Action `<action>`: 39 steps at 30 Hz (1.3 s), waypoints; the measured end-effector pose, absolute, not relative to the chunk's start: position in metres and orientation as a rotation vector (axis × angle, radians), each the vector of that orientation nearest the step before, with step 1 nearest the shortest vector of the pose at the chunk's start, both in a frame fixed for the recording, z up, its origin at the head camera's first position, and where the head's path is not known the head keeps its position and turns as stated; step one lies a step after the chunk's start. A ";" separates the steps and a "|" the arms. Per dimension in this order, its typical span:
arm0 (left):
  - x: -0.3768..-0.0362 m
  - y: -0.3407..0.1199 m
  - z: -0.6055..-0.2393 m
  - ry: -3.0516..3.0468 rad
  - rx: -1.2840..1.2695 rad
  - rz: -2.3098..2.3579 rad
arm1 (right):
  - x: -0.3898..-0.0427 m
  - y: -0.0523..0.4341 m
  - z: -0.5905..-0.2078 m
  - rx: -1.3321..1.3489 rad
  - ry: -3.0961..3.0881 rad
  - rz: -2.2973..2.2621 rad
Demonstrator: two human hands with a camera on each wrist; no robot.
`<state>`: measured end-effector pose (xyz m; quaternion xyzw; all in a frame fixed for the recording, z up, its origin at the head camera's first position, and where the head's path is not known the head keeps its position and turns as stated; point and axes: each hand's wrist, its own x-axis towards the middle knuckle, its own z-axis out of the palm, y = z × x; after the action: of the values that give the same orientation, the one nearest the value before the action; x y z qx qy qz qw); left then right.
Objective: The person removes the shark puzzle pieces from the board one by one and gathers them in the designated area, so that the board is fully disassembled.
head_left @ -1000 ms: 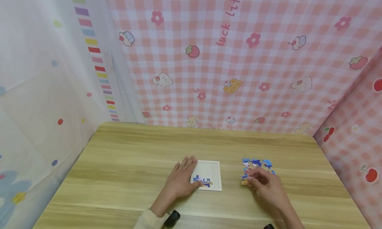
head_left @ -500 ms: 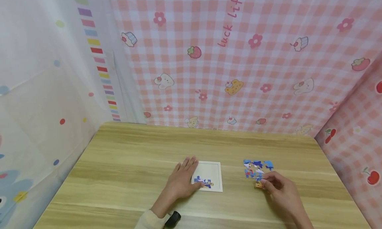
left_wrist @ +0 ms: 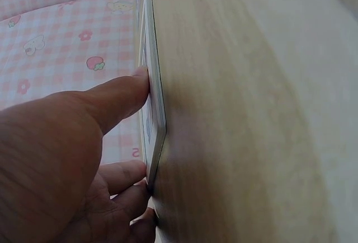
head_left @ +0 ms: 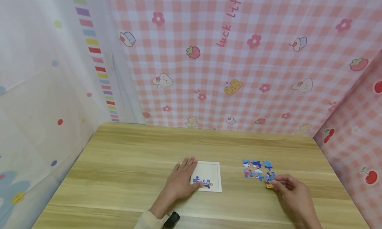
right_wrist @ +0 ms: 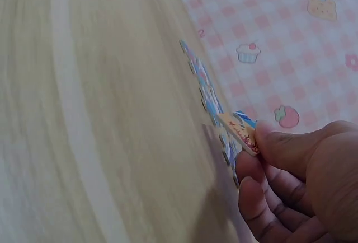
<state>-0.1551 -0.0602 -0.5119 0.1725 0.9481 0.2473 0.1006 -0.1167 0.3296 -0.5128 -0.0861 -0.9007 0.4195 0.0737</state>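
A white puzzle board [head_left: 212,171] lies on the table, with a few joined blue and yellow pieces [head_left: 203,182] in its lower left part. My left hand [head_left: 180,181] rests over its left side, fingers stretched out. In the left wrist view the thumb presses on the board [left_wrist: 157,97], and the fingertips touch its edge. Between thumb and fingers, my right hand [head_left: 296,190] pinches a yellow-orange and blue puzzle piece [right_wrist: 241,133]. That piece is held tilted just above the near right corner of a group of loose puzzle pieces [head_left: 256,164].
The wooden table [head_left: 134,156] extends around both hands. A pink checked cloth [head_left: 179,63] hangs along its back edge, another [head_left: 352,156] on the right, and a white dotted sheet [head_left: 35,89] on the left. A black wrist strap [head_left: 171,219] sits on the left forearm.
My right hand has moved rightward along the near edge of the loose pieces with the pinched puzzle piece, uncovering several others. The left hand and board have stayed put.
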 end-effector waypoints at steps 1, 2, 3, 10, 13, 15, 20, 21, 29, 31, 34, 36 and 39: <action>-0.155 -0.060 -0.512 2.802 0.509 0.732 | -0.117 0.331 -0.513 -0.270 -2.705 1.252; -0.155 -0.060 -0.511 2.803 0.508 0.734 | -0.117 0.333 -0.514 -0.273 -2.706 1.242; -0.155 -0.061 -0.511 2.803 0.507 0.738 | -0.117 0.334 -0.514 -0.279 -2.706 1.229; -0.155 -0.060 -0.510 2.806 0.516 0.740 | -0.113 0.344 -0.515 -0.265 -2.744 1.088; -0.155 -0.059 -0.510 2.808 0.522 0.748 | -0.113 0.347 -0.516 -0.200 -2.744 1.000; -0.156 -0.059 -0.510 2.809 0.524 0.752 | -0.114 0.348 -0.518 -0.152 -2.739 0.939; -0.156 -0.060 -0.510 2.806 0.515 0.751 | -0.114 0.350 -0.518 -0.105 -2.762 0.868; -0.155 -0.060 -0.510 2.806 0.513 0.748 | -0.114 0.350 -0.518 -0.108 -2.772 0.861; -0.154 -0.059 -0.511 2.796 0.506 0.740 | -0.113 0.351 -0.517 -0.111 -2.804 0.842; -0.154 -0.059 -0.511 2.798 0.506 0.743 | -0.113 0.350 -0.516 -0.098 -2.794 0.844; -0.154 -0.059 -0.511 2.805 0.510 0.748 | -0.112 0.347 -0.513 -0.091 -2.768 0.854; -0.154 -0.059 -0.511 2.807 0.510 0.758 | -0.113 0.342 -0.511 -0.078 -2.742 0.864; -0.154 -0.060 -0.509 2.805 0.502 0.775 | -0.115 0.332 -0.507 -0.036 -2.711 0.885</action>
<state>-0.1542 -0.0603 -0.5095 0.1693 0.9456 0.2614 0.0943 -0.1151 0.3317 -0.5068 -0.0125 -0.9406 0.3070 0.1445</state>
